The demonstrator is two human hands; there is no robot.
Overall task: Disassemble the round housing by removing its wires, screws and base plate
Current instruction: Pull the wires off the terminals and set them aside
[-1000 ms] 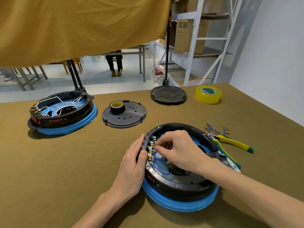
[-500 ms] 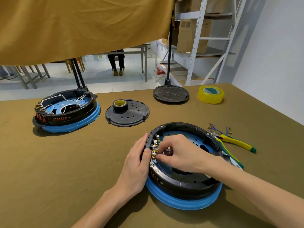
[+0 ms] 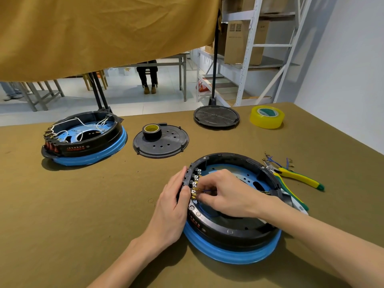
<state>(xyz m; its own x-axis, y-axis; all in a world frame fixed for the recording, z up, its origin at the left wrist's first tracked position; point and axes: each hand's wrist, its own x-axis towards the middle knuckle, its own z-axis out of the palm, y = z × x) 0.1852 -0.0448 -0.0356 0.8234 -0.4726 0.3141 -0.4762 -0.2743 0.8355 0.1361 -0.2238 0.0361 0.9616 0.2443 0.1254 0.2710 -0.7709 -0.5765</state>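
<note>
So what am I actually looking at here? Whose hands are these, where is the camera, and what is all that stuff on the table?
There is no robot here: a person works with bare hands, and one camera worn on the head looks forward and down at them. On the olive table cover sits a round housing, black on a blue base, open at the top. The left hand steadies its rim from outside. The right hand reaches inside and pinches a thin blue wire at a row of brass terminals. Nearby lie yellow-green pliers beside some loose wire pieces, a yellow tape roll, two black round plates, one carrying a small black tape roll, and a second housing with white wires.
</note>
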